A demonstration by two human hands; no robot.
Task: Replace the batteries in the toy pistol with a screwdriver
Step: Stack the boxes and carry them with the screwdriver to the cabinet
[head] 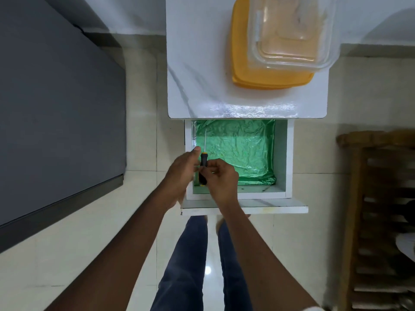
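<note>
A screwdriver [204, 162] with a black and orange handle and a thin metal shaft points away from me over the left part of an open white drawer [289, 158]. My right hand [221, 178] pinches the handle from the right. My left hand [184, 173] is on the handle's left side, thumb up near the top of the handle, fingers curled by it. The toy pistol and the batteries are not in view.
The drawer is lined with crinkled green plastic [242, 151] and sticks out from a white marble-look cabinet top [197, 75]. An orange lid [240, 63] with a clear plastic box [292, 32] lies on it. A wooden rack [381, 221] stands right, a dark panel [56, 108] left.
</note>
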